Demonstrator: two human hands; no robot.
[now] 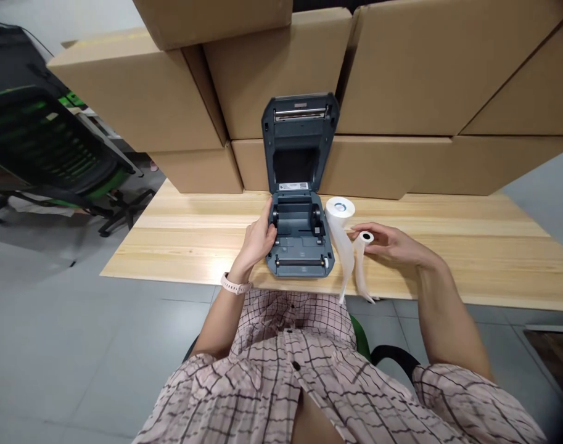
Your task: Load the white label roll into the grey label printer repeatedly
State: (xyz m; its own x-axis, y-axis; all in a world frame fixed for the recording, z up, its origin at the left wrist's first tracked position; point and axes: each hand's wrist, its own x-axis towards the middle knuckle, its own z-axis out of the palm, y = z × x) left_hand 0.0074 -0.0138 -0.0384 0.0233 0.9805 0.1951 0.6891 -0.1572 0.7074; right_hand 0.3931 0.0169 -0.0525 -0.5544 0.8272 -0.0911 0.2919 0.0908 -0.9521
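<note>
A dark grey label printer (299,240) sits on the wooden table (470,259) with its lid standing upright and its roll bay bare. My left hand (259,242) rests against the printer's left side, fingers curled on its edge. A full white paper roll (340,209) stands just right of the printer, its loose tail hanging over the table's front edge. My right hand (390,242) pinches a small, nearly spent roll (365,238), whose paper strip also trails down past the table edge.
Large cardboard boxes (429,74) are stacked along the back of the table, right behind the printer lid. A black and green office chair (50,148) stands on the grey floor to the left. My checked shirt fills the bottom.
</note>
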